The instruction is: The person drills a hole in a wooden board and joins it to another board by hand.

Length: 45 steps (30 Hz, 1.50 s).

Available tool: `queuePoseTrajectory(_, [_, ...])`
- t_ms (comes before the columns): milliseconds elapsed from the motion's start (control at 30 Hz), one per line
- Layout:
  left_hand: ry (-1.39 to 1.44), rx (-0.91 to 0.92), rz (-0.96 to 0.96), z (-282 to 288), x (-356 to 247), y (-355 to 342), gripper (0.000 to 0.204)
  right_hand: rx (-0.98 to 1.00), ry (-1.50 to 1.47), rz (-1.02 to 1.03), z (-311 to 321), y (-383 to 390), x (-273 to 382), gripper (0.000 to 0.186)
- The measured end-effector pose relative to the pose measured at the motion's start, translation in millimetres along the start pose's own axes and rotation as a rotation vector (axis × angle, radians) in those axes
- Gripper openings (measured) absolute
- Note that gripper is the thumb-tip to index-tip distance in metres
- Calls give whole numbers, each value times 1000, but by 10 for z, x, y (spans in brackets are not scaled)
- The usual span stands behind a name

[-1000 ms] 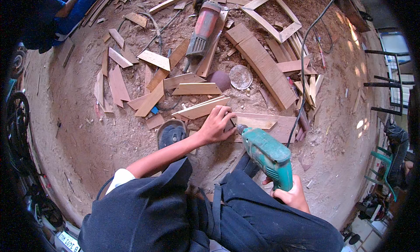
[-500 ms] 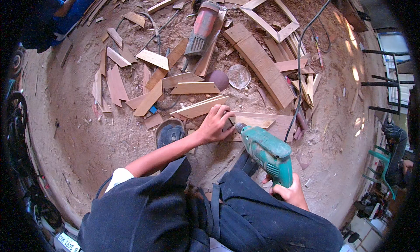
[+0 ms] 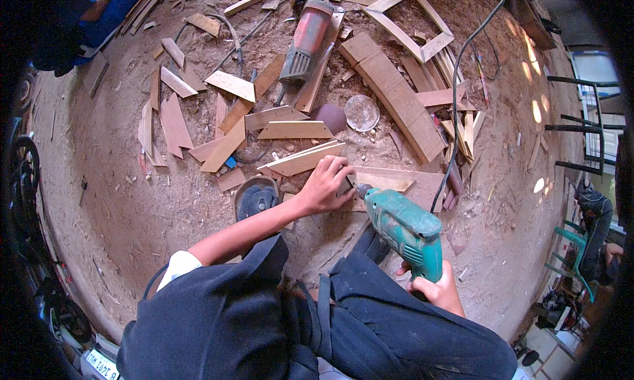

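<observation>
My right hand (image 3: 441,290) is closed round the handle of a green corded power drill (image 3: 408,227). The drill points up and left, its chuck (image 3: 362,190) close to the fingers of my left hand (image 3: 326,186). Those fingers are curled over a small piece of wood (image 3: 346,184), mostly covered by the hand. The bit's tip meets or nearly meets this piece; contact cannot be made out. Under the chuck lies a flat board (image 3: 428,190) with a paler angled strip (image 3: 386,182) on it. Just beyond my left hand rest mitre-cut wooden strips (image 3: 302,159).
A red angle grinder (image 3: 309,40) lies on a plank farther off. Angled offcuts (image 3: 231,86), a thick beam (image 3: 393,99) and a joined wooden frame (image 3: 432,46) are scattered over the dirt floor. A black cable (image 3: 454,109) runs down to the right. People sit at the far left and right edges.
Both hands and the drill keep nearly the same position and grip. The picture has shifted very slightly.
</observation>
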<state>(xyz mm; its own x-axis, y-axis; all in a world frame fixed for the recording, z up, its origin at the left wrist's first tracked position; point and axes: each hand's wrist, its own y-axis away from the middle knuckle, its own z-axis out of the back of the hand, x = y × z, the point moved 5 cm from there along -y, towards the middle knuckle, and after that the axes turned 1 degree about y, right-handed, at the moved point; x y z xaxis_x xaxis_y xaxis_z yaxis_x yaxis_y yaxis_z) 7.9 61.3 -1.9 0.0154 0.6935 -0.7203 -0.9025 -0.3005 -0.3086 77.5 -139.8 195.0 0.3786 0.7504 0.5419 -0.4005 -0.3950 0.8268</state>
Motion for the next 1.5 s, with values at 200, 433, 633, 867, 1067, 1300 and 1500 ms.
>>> queuePoseTrajectory(200, [-20,-10,-17,-16,-22,-19,43,-27,3,58,59,-40,-187,24])
queuePoseTrajectory(433, [-34,-12,-14,-32,-6,-15,44,-42,9,32,41,-28,-174,26])
queuePoseTrajectory(633, [-39,-22,-16,-21,1,6,46,-29,-6,11,-36,27,-23,36])
queuePoseTrajectory(867, [6,-8,1,-35,22,16,48,26,129,81,-56,17,22,33])
queuePoseTrajectory(1067, [-3,-9,-7,-48,33,22,47,12,111,61,-48,12,-9,30])
queuePoseTrajectory(1300, [-2,-14,-4,-41,23,9,44,3,100,71,-19,24,-48,31])
queuePoseTrajectory(1500, [-6,-7,1,-35,16,4,44,-4,91,81,-27,27,-30,32])
